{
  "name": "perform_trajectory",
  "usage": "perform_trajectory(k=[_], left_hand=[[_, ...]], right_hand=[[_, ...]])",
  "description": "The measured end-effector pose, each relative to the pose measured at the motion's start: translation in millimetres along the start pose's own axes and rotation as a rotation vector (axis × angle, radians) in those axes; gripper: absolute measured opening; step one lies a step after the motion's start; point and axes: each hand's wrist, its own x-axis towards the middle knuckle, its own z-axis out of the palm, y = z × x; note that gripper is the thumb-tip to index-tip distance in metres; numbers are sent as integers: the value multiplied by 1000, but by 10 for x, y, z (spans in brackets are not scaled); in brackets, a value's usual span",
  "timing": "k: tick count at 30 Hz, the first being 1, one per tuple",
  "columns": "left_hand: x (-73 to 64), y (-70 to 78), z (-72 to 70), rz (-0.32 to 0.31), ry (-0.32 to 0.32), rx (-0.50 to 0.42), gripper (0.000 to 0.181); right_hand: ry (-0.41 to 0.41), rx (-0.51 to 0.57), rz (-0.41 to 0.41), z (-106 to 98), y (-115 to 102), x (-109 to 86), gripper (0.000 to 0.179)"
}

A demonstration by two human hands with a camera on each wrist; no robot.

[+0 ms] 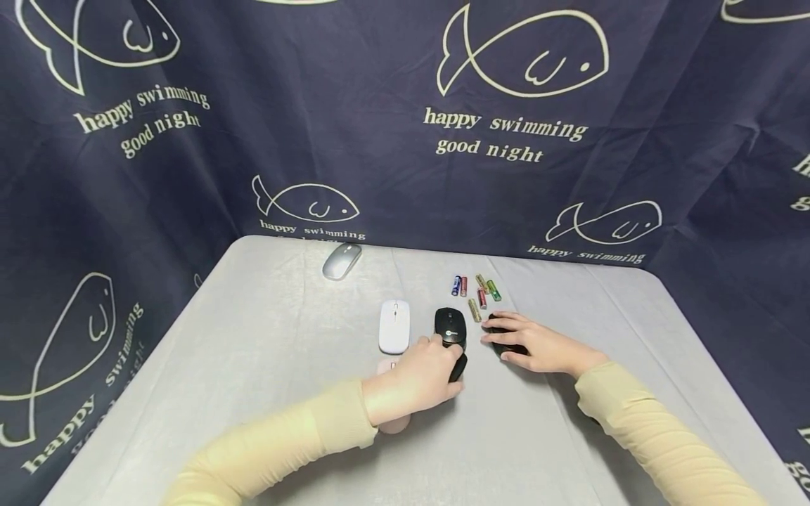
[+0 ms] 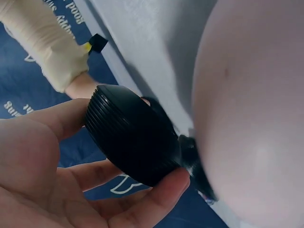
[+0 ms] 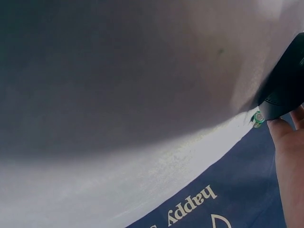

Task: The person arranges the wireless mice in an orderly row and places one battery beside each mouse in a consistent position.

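Observation:
My left hand (image 1: pixel 414 376) grips a black mouse (image 1: pixel 458 367) with ribbed sides, thumb and fingers on opposite sides of it in the left wrist view. Just beyond it, a black mouse with a small white logo (image 1: pixel 450 323) lies on the table. Under the left wrist is a pink mouse (image 1: pixel 395 425), mostly covered by the arm. My right hand (image 1: pixel 538 346) holds another black mouse (image 1: pixel 501 330), its fingers over the top and side; the right wrist view shows fingertips (image 3: pixel 280 128) at that mouse's edge.
A white mouse (image 1: pixel 394 327) lies left of the logo mouse, and a silver mouse (image 1: pixel 342 261) sits near the back edge. Several small batteries (image 1: pixel 482 299) in mixed colours are scattered behind the hands. A dark blue fish-print curtain (image 1: pixel 392 140) surrounds the light grey table (image 1: pixel 285 316).

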Motion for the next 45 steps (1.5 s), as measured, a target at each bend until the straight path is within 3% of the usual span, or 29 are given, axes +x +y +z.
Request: perform_trajectory(k=[6,16,24,32,45], left_hand=[[23,35,102,-7,-51,36,44],[33,120,218,18,-83,78,46],[7,181,240,63,-115,108,46],[-5,177,297,98,-104,112,50],[-5,177,304,72,-145,104,61]], right_hand=[[-4,2,9,2,-9,8,40],[-5,0,10,-1,-8,4,40],[-1,-12,3,3,4,-3,40],[-5,4,11,2,-6,4,40],[-1,9,10,15,11,-7,39]])
